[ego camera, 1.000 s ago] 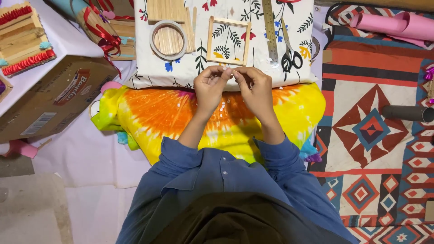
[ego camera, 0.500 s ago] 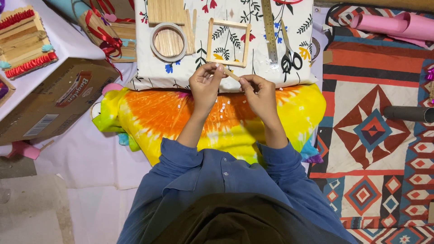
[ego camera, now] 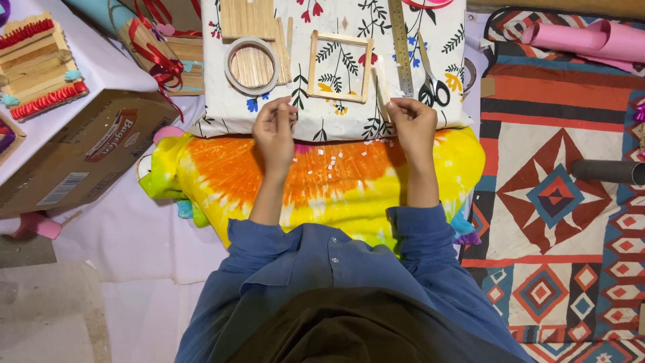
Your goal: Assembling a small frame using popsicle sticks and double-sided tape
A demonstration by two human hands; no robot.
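1. Craft stick (ego camera: 381, 91) stands pinched in the right hand (ego camera: 411, 124), just right of the square stick frame (ego camera: 339, 66) on the floral cushion (ego camera: 222, 111).
2. Left hand (ego camera: 274, 128) is curled shut; its contents cannot be told.
3. Frame looks joined; loose sticks (ego camera: 252, 66) inside the tape roll (ego camera: 252, 65) remain unused.

We see a white cloth printed with dark leafy sprigs and red and blue flowers (ego camera: 336, 117), and on it a pale wooden square stick frame (ego camera: 340, 66) and a white ring of tape (ego camera: 251, 65). Below it lies a tie-dyed cloth in orange, yellow and green (ego camera: 336, 188), speckled with small white scraps. Our sleeves are blue denim (ego camera: 423, 235). To the right a woven rug shows red, blue, white and black diamonds and triangles (ego camera: 557, 202); a pink paper roll (ego camera: 578, 37) lies above it. Red ribbon (ego camera: 158, 60) wraps a wooden piece at left.
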